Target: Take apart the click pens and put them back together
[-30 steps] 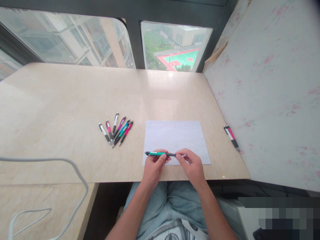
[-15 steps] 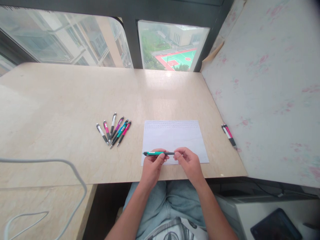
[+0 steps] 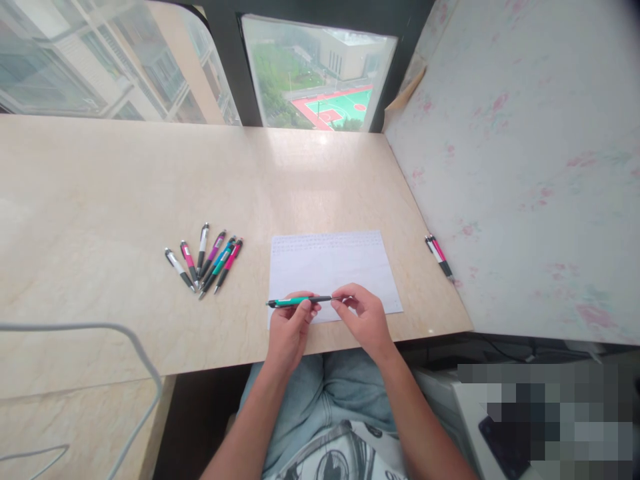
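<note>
Over the lower part of a white sheet of paper [image 3: 325, 267], a green ballpoint pen [image 3: 295, 302] with a black grip lies nearly level in front of me. My left hand [image 3: 293, 323] is closed around the pen's middle, thumb on top, the clicker end sticking out to the left. The fingers of my right hand [image 3: 363, 317] pinch at the pen's tip end, on the right. Those fingertips partly hide the tip, so I cannot tell whether it has come loose. Rows of small writing run along the paper's top edge.
Several pens [image 3: 213, 260] in white, pink, purple, blue and green lie bunched on the left of the table [image 3: 125, 180]. Two more pens [image 3: 440, 257] rest against the patterned wall [image 3: 525, 167]. A grey cable [image 3: 145, 360] curves across the lower left.
The view has turned slightly, so the whole scene sits further left. Both hands still hold the pen; the right fingertips have shifted a little at its tip.
</note>
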{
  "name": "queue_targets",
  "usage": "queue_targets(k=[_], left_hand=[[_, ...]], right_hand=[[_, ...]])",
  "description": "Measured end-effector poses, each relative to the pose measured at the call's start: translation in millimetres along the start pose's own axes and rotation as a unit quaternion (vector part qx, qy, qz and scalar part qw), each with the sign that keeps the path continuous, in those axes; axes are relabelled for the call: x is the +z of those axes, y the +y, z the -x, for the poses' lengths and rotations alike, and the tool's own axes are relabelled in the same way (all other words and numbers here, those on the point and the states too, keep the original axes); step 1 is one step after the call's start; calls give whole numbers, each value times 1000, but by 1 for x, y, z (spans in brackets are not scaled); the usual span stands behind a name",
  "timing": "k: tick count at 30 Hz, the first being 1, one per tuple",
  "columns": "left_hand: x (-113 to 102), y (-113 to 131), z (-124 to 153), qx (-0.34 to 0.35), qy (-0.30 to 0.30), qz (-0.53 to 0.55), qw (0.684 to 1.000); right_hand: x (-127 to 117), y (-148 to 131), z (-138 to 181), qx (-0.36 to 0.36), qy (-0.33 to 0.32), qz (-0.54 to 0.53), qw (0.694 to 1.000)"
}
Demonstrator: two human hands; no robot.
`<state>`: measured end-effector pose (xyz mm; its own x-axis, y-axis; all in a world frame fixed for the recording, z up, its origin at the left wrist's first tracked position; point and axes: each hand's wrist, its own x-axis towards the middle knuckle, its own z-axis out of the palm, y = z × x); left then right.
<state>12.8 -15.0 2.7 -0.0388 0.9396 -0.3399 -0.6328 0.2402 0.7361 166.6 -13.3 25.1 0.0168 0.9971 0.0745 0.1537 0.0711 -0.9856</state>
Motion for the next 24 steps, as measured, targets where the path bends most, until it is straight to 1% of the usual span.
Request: queue_targets(k=[3,8,18,21,24], left_hand=[[0,0,0,-5,3,2,1000],[-1,0,2,-3,1,7,1000],[-4,0,3,-2,-18,32,999],[-3,1,3,-5,-14,39,999],[-2,2,4,-9,-15,39,999]], right_hand=[[-1,-2,0,-1,-7,-2,1000],[-1,-3,1,3,23,-6,1000],[2,-6,2,-48,-16,-61,997],[3,-10,1,-41,-30,-64,997],[6,-14,1,-11,-11,-46,999]])
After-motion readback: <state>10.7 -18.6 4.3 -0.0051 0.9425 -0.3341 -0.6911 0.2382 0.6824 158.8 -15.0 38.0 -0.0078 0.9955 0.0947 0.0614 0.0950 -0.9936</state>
